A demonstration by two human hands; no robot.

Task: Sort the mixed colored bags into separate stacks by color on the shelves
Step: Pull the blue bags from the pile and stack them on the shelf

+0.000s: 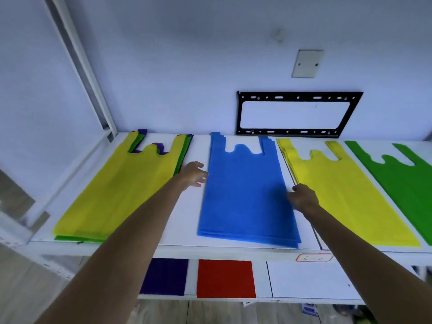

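left hand (194,174): I had it spread wide at the flat blue non-woven bag stack's (247,195) left edge, frame centre.
right hand (304,197): curled narrow on its right edge; pinch unclear.

Black mount bracket (298,114) on wall (187,66), above shelf's back edge. Grey blanking plate (307,63) higher up, two screws. Small hook (278,35) above that, blurred. White upright post (81,66) far left. Red-edged label (313,257), writing unreadable.

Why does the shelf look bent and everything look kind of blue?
Head view: the wide-angle lens bows the shelf edge and the wall frame; cool light tints the white wall bluish; the left hand is slightly smeared, and the corners look soft.
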